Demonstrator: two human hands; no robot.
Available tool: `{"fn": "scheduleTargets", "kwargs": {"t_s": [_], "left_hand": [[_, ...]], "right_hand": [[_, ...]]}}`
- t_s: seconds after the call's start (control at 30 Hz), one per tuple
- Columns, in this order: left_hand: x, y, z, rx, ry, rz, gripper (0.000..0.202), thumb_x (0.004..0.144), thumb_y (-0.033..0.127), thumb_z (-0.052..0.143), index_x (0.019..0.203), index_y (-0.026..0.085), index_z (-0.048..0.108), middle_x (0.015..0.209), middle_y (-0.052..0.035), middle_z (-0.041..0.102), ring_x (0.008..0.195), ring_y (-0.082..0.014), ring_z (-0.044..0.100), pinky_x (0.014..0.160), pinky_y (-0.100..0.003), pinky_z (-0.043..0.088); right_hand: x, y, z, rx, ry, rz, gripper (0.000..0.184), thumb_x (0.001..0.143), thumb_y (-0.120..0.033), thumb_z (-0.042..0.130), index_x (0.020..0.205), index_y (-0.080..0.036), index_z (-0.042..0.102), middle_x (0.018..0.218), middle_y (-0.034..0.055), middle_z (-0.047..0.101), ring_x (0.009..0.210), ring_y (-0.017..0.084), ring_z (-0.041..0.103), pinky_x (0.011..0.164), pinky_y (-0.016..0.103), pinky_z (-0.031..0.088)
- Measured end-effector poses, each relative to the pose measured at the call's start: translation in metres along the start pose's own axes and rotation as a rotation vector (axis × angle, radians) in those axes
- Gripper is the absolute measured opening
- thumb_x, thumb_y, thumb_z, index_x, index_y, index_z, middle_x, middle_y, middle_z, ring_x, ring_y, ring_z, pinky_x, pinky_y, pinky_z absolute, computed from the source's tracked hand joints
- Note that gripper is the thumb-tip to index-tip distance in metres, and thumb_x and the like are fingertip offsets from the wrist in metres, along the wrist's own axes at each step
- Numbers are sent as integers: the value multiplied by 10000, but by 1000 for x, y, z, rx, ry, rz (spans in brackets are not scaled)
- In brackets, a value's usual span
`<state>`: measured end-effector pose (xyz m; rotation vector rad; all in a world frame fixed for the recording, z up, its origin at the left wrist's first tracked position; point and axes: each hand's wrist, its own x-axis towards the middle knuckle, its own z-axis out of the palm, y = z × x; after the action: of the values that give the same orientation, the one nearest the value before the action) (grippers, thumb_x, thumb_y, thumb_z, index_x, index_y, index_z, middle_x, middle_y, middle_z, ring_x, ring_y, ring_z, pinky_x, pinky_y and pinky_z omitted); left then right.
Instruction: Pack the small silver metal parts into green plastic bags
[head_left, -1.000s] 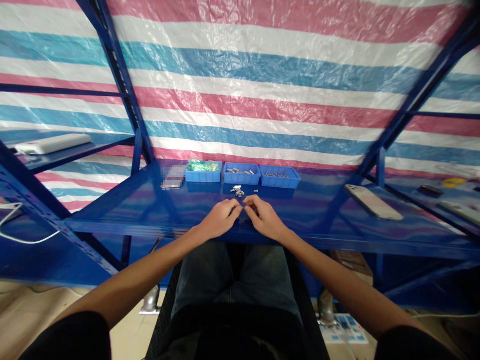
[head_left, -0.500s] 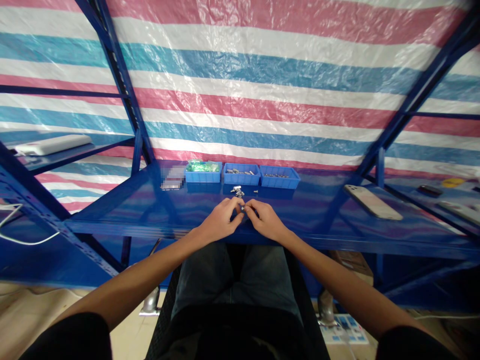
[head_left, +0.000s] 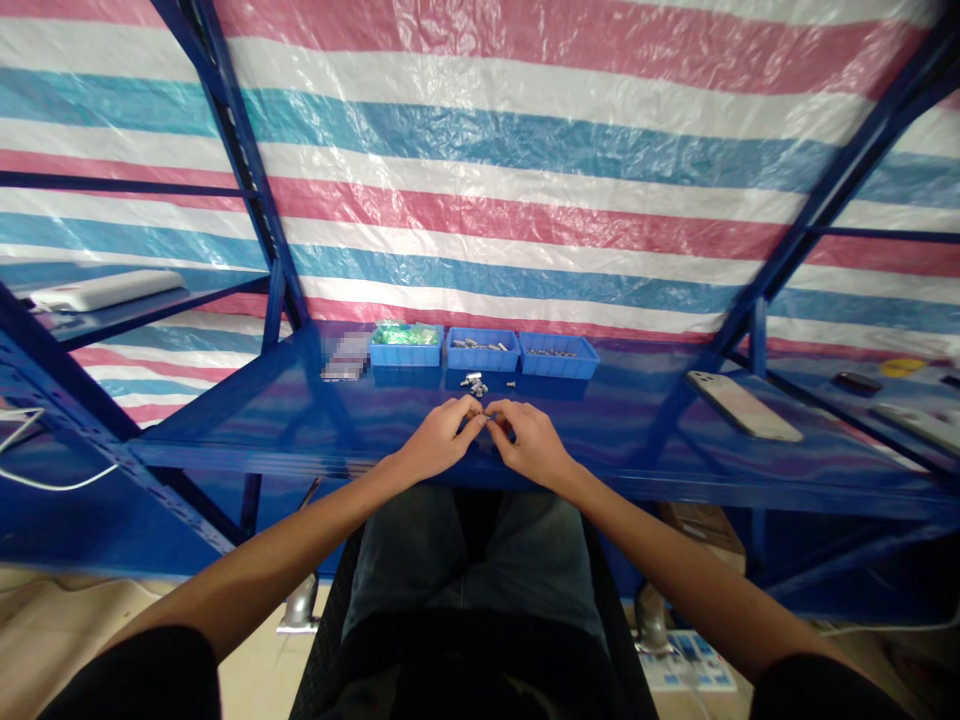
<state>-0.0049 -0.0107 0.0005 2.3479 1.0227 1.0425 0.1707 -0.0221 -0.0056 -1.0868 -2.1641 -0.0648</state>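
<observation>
My left hand and my right hand meet fingertip to fingertip over the front of the blue metal shelf. Both are pinched on a tiny metal part held between them; what kind of part it is cannot be made out. A small heap of loose metal pieces lies on the shelf just beyond my fingers. Behind it stand three small blue bins in a row: the left bin with green pieces, the middle bin and the right bin with metal parts.
A phone lies on the shelf at the right. A blurred card sits left of the bins. A white flat object rests on the left side shelf. Blue rack posts flank the shelf; a striped tarp hangs behind.
My hands have stayed pinched together at the same spot, with only slight shifts of the fingers around the small part.
</observation>
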Motion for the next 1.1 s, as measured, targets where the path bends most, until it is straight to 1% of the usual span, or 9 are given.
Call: {"fn": "scheduleTargets", "kwargs": {"t_s": [0.27, 0.37, 0.57, 0.67, 0.8, 0.9, 1.0, 1.07, 1.1], "left_hand": [[-1, 1, 1, -2, 29, 7, 178, 864, 315, 465, 997, 201, 496, 801, -5, 596, 791, -158, 571, 727, -274, 425], [-1, 1, 0, 21, 29, 24, 133, 862, 297, 463, 943, 201, 506, 795, -7, 589, 799, -160, 563, 743, -278, 424], [1, 0, -1, -68, -2, -39, 173, 887, 322, 422, 861, 180, 517, 757, 3, 588, 737, -136, 557, 686, -246, 413], [1, 1, -3, -99, -52, -48, 222, 900, 336, 395, 832, 173, 530, 754, 2, 602, 728, -135, 558, 683, -244, 408], [1, 3, -5, -140, -104, -48, 270, 914, 364, 360, 846, 172, 537, 773, -4, 619, 750, -137, 573, 714, -248, 413], [1, 3, -5, -140, -125, -63, 272, 919, 368, 347, 914, 175, 539, 778, -9, 633, 778, -142, 589, 749, -255, 417], [2, 2, -3, -104, -131, -77, 276, 916, 370, 349, 959, 185, 550, 792, -15, 644, 799, -151, 592, 760, -266, 420], [2, 0, -1, -63, -118, -76, 274, 909, 370, 363, 948, 191, 567, 799, -19, 647, 807, -159, 585, 763, -277, 418], [2, -1, -1, -39, -106, -72, 264, 903, 365, 378, 936, 193, 574, 800, -20, 649, 809, -162, 580, 762, -281, 416]], "right_hand": [[3, 0, -2, 10, -49, 38, 137, 885, -213, 427, 895, -193, 562, 763, 34, 659, 707, 167, 600, 677, 270, 401], [3, 0, -3, 43, -89, 42, 167, 898, -213, 401, 857, -195, 562, 759, 34, 653, 715, 165, 600, 670, 265, 399], [3, -1, -5, 128, -64, 44, 177, 875, -249, 459, 1036, -194, 508, 727, 5, 637, 684, 159, 594, 654, 260, 411], [0, -1, -2, 79, -45, -2, 139, 863, -241, 476, 982, -195, 528, 720, 8, 638, 678, 161, 588, 663, 271, 413], [0, 3, -3, -42, 67, -89, 128, 871, -249, 461, 932, -191, 557, 751, 42, 655, 690, 173, 588, 685, 295, 414], [13, 14, -18, -134, 233, -100, 158, 872, -286, 461, 935, -189, 568, 711, 53, 639, 661, 178, 578, 688, 307, 420], [42, 34, -45, -224, 457, 66, 226, 895, -328, 409, 969, -175, 559, 720, 64, 635, 655, 179, 580, 704, 318, 431], [63, 51, -63, -330, 484, 182, 287, 906, -353, 381, 1015, -148, 551, 751, 79, 644, 696, 195, 598, 710, 324, 431], [71, 60, -70, -405, 440, 237, 302, 901, -362, 390, 1026, -141, 554, 755, 85, 649, 723, 213, 607, 716, 334, 428]]}}
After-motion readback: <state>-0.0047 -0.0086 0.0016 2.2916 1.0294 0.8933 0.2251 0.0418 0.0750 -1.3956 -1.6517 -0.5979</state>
